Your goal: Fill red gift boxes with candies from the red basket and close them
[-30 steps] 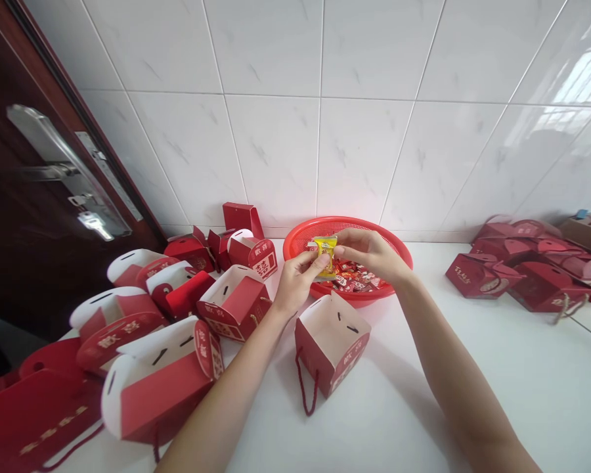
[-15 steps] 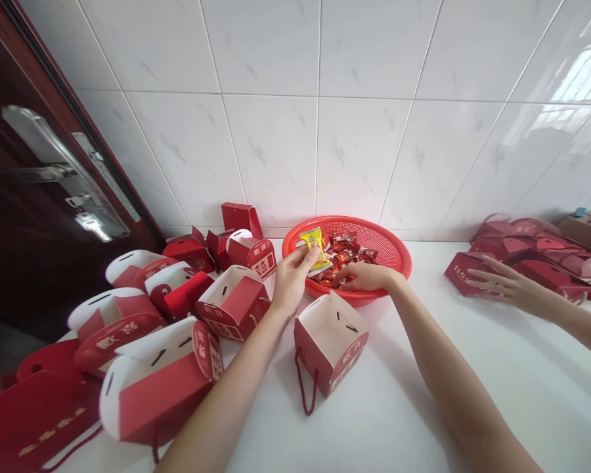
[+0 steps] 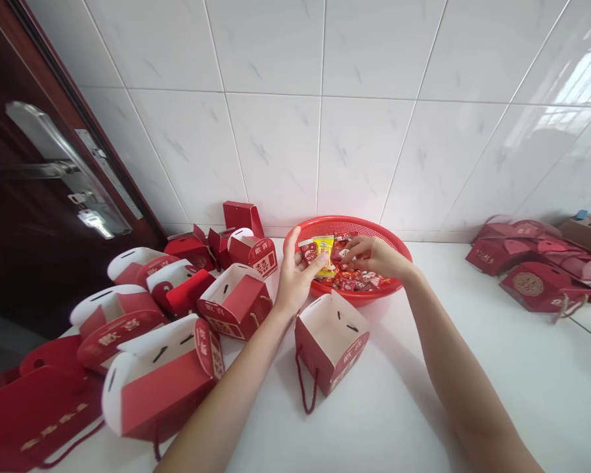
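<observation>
My left hand (image 3: 295,276) is closed on a yellow wrapped candy (image 3: 324,253), its thumb across the wrapper; a red-and-white packet shows beside it at the fingers. Above the red plastic basket (image 3: 398,244) is my right hand (image 3: 377,256), fingers bent and drawn together. Whether a wrapper sits in those fingertips is hard to make out. Several red wrapped candies (image 3: 357,281) lie in the basket below both hands. In front of the basket stands an open red gift box (image 3: 329,348) with a pale inside and a dark red cord handle hanging down.
Several open red gift boxes (image 3: 157,387) crowd the left side, near a dark door with a metal handle (image 3: 69,171). Closed red boxes (image 3: 529,286) are stacked at the right, beside a cardboard box (image 3: 588,236). A white tiled wall (image 3: 270,151) rises behind the basket.
My right hand has lifted from among the candies. My left hand has moved slightly right with the yellow candy, a red-and-white packet now showing. Another person's hand has left the boxes at right.
</observation>
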A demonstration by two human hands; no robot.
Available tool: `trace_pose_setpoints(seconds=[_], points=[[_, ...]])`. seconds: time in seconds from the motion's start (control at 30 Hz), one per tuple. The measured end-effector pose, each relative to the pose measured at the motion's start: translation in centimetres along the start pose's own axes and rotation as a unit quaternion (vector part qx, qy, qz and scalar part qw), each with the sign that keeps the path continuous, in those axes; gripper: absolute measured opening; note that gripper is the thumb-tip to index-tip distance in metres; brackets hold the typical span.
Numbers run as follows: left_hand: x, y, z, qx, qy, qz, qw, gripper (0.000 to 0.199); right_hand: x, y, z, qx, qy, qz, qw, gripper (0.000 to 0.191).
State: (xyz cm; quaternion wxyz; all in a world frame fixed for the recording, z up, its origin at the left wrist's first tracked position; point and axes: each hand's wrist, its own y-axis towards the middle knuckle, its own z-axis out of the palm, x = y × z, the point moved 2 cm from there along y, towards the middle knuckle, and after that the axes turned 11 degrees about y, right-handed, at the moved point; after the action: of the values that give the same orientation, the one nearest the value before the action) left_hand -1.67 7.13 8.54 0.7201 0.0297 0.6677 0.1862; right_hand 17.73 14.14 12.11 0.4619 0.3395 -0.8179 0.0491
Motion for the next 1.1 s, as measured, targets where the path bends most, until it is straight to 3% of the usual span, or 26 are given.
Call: trace_pose_setpoints(seconds=[0.17, 0.3, 0.47, 0.6, 0.8, 0.97, 1.1], points=[[-0.2, 0.0, 0.1, 0.005, 0.006, 0.015, 1.0, 0.095, 1.3, -0.6, -0.6, -0.083, 0.123, -0.056, 0.987, 0.024], [-0.1, 0.0, 0.2, 0.008, 0.004, 0.02, 1.0, 0.097, 2.6, -1.1, -0.4, -0.104, 0.19, -0.065, 0.974, 0.033], [0.3, 0.0, 0.1, 0.003, -0.009, -0.002, 1.0, 0.107, 3.2, -1.3, -0.3, -0.115, 0.221, -0.058, 0.967, 0.044], [0.4, 0.1, 0.0, -0.008, -0.027, -0.036, 0.999, 0.112, 3.1, -1.2, -0.1, -0.112, 0.226, -0.047, 0.967, 0.039], [0.1, 0.2, -0.3, 0.021, -0.051, -0.062, 0.997, 0.09, 2.8, -0.9, 0.2, -0.09, 0.263, -0.039, 0.96, 0.037], [-0.1, 0.1, -0.4, 0.036, -0.042, -0.031, 0.998, 0.084, 2.6, -0.7, 0.3, -0.08, 0.283, -0.042, 0.955, 0.035], [-0.3, 0.0, -0.3, 0.079, -0.021, -0.006, 0.997, 0.078, 2.6, -0.7, 0.5, -0.076, 0.295, -0.044, 0.951, 0.033]])
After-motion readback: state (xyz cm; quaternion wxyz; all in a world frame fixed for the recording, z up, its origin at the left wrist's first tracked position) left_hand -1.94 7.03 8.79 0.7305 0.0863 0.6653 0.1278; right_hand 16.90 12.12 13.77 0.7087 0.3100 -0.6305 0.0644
